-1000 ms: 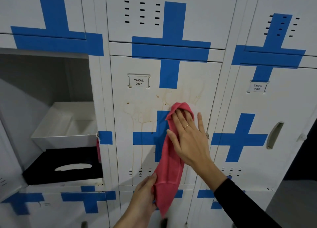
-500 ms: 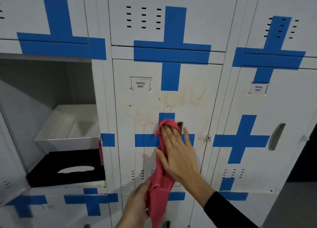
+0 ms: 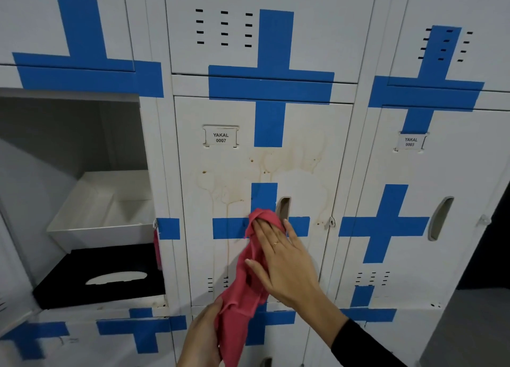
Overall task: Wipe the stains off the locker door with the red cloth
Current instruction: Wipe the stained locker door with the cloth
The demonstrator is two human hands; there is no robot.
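**A:** Where is the red cloth [image 3: 249,273]?

**B:** Against the middle locker door [image 3: 303,190], the one with the label "YAKAL 0007" [image 3: 220,137]. Its bunched top lies on the blue tape cross [image 3: 229,228], just left of the recessed handle [image 3: 283,207]. The rest hangs down in a long fold past the door's lower edge.

**A:** And the hands?

**B:** The right hand [image 3: 284,264] lies flat on the cloth, fingers [image 3: 266,235] straight and slightly spread, pressing the cloth to the door. There is a ring on one finger and a black sleeve [image 3: 364,347] on the arm. The left hand [image 3: 204,336] is low in the view, fingers curled round the hanging tail of the cloth.

**A:** What about the stains [image 3: 262,170]?

**B:** Brownish rings and specks spread across the door above the cloth, below the label, with thin drip lines running down the left part of the door, through the tape. A few specks sit near the right edge, by the latch [image 3: 332,222].

**A:** Anything beside it?

**B:** The locker to the left stands open. Inside are a white tray [image 3: 91,228] and, under it, a black tissue box [image 3: 102,278]. To the right is a closed door labelled "YAKAL 0003" [image 3: 410,142].
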